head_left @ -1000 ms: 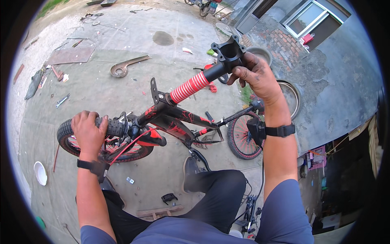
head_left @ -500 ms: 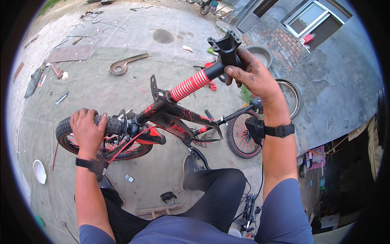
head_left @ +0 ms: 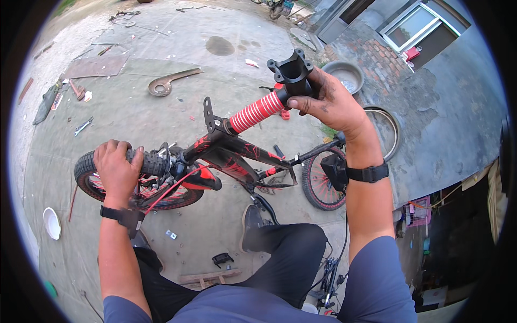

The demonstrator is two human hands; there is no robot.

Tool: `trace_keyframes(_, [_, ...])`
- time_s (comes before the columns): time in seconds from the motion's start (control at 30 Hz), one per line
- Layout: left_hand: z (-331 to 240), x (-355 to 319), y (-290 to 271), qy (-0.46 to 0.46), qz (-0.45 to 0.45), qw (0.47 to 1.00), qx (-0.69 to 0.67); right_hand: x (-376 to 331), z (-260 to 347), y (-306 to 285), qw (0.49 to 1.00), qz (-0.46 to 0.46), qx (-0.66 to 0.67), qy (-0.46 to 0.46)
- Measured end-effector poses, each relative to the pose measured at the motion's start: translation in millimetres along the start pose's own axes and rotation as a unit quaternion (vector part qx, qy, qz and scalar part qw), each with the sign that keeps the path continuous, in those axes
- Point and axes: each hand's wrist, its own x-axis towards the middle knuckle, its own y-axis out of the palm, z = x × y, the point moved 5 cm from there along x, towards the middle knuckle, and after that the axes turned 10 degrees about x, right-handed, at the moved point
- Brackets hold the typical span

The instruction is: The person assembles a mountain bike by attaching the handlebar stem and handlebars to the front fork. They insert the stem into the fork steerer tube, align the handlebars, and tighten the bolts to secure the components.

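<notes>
I'm out in a yard in plain daylight, standing on a grey concrete floor (head_left: pixel 161 107) with a dark damp patch (head_left: pixel 219 46) further out. A flat board (head_left: pixel 94 67) and a curved metal part (head_left: pixel 167 83) lie on the ground to my left, with small tools scattered around. A white bowl (head_left: pixel 51 223) sits near my left side. On my right there's a rough grey wall (head_left: pixel 452 107) with bare brick (head_left: pixel 379 59) showing, a window (head_left: pixel 423 29) above it, and a metal basin (head_left: pixel 344 75) at its foot.
</notes>
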Motion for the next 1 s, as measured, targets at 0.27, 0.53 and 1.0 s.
trace_keyframes(0.27, [0,-1,1,0.0,-0.004,1.0,0.0,2,-36,11,0.958,-0.017,0.268,-0.096])
trace_keyframes(0.53, [-1,-2,0,0.0,-0.001,1.0,0.009,8,-44,15,0.943,0.03,0.314,-0.104])
trace_keyframes(1.0, [-1,-2,3,-0.003,0.008,1.0,0.02,10,-52,20,0.931,0.0,0.344,-0.122])
